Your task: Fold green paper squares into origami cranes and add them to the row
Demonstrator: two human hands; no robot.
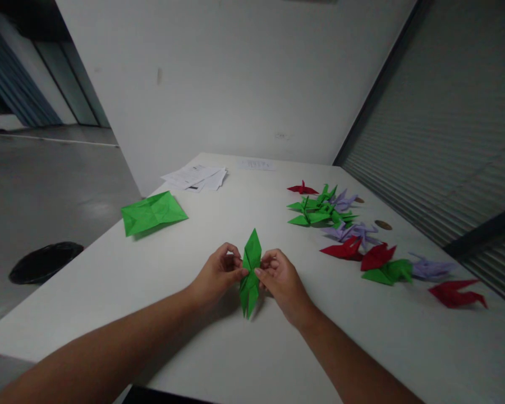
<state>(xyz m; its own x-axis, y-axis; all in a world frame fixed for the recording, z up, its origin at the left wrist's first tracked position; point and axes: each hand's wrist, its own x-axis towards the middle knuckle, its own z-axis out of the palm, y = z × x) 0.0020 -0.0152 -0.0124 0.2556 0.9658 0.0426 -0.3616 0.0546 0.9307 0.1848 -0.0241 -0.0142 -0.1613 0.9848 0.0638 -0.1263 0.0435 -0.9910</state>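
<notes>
Where the white table ends on the left, a black bowl sits down on the floor, and a flat green sheet lies near that edge. Behind it are white papers with writing too small to read. In the middle, the left hand and right hand pinch a pointy green folded paper between fingertips. Bare table lies around them. Paper cranes fill the right side.
</notes>
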